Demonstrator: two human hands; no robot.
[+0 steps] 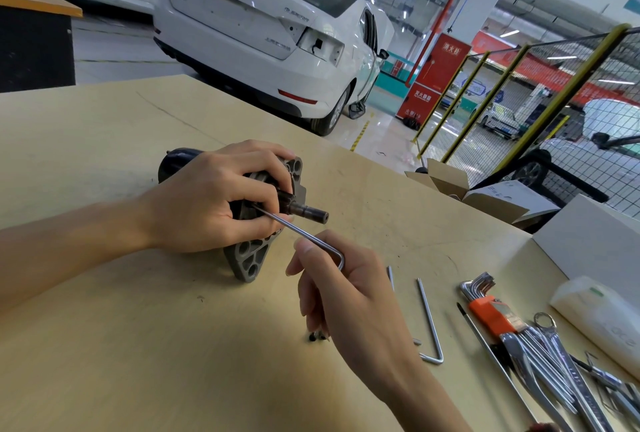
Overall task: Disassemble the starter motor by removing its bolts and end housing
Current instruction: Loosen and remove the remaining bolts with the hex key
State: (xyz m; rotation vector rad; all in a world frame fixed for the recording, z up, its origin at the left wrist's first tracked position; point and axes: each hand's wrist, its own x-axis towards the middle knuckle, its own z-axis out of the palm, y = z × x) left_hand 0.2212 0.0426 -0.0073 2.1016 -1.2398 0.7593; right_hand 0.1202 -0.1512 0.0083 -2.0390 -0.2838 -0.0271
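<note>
The starter motor lies on its side on the wooden workbench, its grey end housing facing right. The left hand wraps over the motor's body, fingers curled tight round it, apparently to stop it turning. Right of the motor, the right hand pinches the bent end of a hex key whose long arm reaches into the housing face beside the protruding shaft, seemingly seated in a bolt. Further right of the motor lie small dark bolts, a loose hex key, an orange-holdered key set and spanners.
</note>
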